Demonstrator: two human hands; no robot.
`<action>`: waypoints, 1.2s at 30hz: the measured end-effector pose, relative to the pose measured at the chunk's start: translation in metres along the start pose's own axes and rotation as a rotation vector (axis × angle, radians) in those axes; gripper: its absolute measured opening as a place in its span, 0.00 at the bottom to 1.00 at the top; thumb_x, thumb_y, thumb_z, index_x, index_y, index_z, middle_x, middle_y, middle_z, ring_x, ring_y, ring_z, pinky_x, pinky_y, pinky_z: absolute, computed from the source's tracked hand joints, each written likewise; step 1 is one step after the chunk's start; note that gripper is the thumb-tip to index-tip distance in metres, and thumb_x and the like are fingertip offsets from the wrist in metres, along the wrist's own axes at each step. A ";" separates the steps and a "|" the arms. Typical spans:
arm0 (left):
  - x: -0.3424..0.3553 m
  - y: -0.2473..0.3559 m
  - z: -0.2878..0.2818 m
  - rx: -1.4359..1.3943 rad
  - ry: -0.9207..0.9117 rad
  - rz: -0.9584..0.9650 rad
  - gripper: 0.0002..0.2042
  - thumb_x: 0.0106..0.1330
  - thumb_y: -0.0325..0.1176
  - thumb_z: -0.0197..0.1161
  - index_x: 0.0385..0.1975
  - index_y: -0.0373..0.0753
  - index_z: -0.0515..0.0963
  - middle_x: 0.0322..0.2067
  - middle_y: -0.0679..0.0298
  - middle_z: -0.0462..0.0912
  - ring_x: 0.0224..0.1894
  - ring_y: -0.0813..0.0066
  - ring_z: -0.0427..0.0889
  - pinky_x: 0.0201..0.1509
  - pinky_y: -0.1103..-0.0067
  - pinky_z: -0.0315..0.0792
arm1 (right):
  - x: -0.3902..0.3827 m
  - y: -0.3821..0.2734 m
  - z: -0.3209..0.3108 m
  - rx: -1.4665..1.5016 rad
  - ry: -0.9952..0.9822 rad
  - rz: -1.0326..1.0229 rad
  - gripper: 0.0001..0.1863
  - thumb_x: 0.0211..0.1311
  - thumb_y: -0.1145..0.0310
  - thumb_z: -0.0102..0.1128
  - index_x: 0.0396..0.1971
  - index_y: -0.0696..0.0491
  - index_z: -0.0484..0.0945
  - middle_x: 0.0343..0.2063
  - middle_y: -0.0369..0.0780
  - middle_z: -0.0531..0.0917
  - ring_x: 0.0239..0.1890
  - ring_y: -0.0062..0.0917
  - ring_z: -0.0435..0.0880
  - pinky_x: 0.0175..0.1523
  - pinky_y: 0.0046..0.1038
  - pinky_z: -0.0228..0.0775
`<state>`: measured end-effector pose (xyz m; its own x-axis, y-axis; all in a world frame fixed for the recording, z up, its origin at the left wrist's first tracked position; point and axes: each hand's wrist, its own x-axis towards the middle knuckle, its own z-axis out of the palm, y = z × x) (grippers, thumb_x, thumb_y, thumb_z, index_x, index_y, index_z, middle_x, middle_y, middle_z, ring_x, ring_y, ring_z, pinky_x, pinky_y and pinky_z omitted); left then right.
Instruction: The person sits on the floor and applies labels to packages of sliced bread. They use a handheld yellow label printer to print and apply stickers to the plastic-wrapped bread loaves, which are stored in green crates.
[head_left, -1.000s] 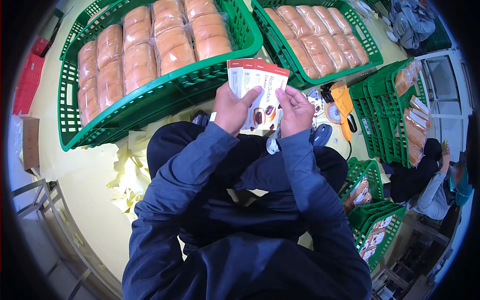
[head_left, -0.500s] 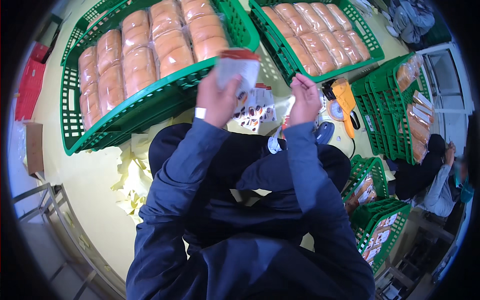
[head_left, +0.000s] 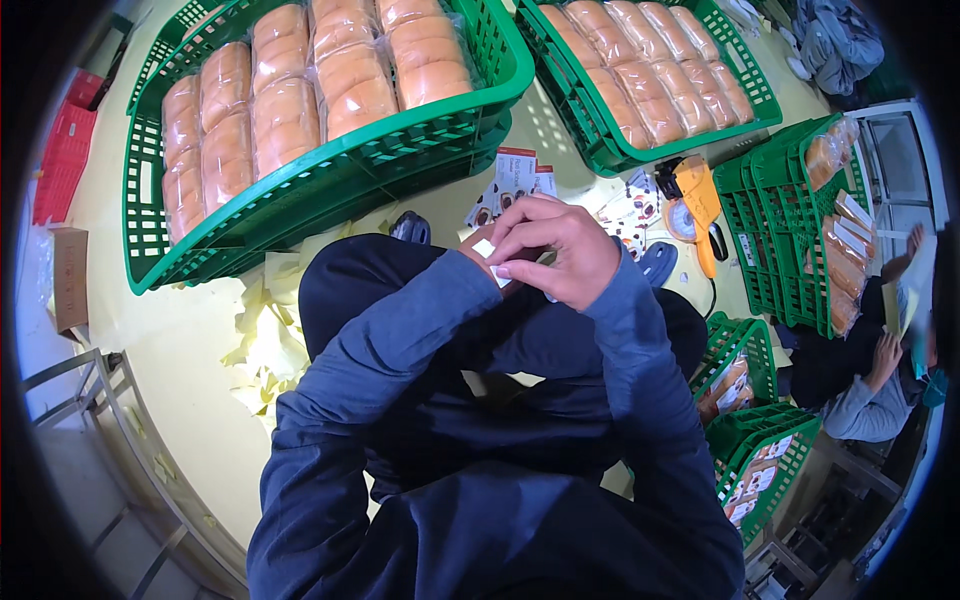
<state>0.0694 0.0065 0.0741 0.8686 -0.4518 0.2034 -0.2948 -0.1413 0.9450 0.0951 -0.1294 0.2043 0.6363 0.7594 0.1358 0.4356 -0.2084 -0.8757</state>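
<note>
My right hand (head_left: pixel 560 245) bends over my left wrist, thumb and index finger pinching at a small white sticker (head_left: pixel 502 271). Another white patch (head_left: pixel 484 248) shows on the back of my left hand (head_left: pixel 470 247). The fingers of my left hand are hidden behind the right one, so I cannot see what they hold. Just beyond both hands, printed cards (head_left: pixel 515 172) with red tops and food pictures lie overlapping on the floor. More printed cards (head_left: pixel 632 207) are spread to the right of my right hand.
Green crates (head_left: pixel 400 130) (head_left: pixel 690 140) of wrapped bread rolls stand ahead. A yellow tape dispenser (head_left: pixel 697 205) lies to the right, near stacked green crates (head_left: pixel 765 220). Crumpled yellowish paper (head_left: pixel 270 330) is at my left. Another person (head_left: pixel 880 390) sits at far right.
My left hand has come down and inward, and the card it held no longer shows. My right hand has moved left onto my left wrist, pinching the white sticker there.
</note>
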 end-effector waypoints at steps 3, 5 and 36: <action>0.009 0.010 -0.007 0.061 0.011 -0.111 0.18 0.57 0.28 0.58 0.49 0.37 0.69 0.42 0.55 0.76 0.45 0.61 0.77 0.48 0.72 0.72 | 0.002 0.001 -0.001 0.058 0.010 0.004 0.05 0.46 0.78 0.63 0.27 0.57 0.79 0.32 0.40 0.77 0.40 0.30 0.76 0.48 0.28 0.66; 0.023 0.032 -0.017 0.111 0.039 -0.195 0.17 0.57 0.27 0.59 0.47 0.36 0.70 0.40 0.56 0.78 0.41 0.61 0.79 0.46 0.72 0.72 | -0.002 -0.002 -0.007 0.154 0.271 0.029 0.05 0.45 0.78 0.63 0.26 0.56 0.78 0.35 0.41 0.76 0.43 0.29 0.75 0.50 0.28 0.64; 0.038 0.077 -0.040 -0.784 0.380 -0.538 0.14 0.66 0.34 0.48 0.45 0.32 0.72 0.39 0.61 0.79 0.39 0.75 0.79 0.45 0.80 0.70 | 0.006 0.022 0.010 -0.356 0.811 0.166 0.24 0.41 0.75 0.69 0.43 0.56 0.72 0.43 0.42 0.71 0.50 0.31 0.71 0.54 0.30 0.65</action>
<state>0.0956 0.0139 0.1650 0.9180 -0.1700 -0.3582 0.3961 0.4343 0.8090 0.1027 -0.1231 0.1814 0.9037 0.0621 0.4236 0.3834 -0.5574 -0.7364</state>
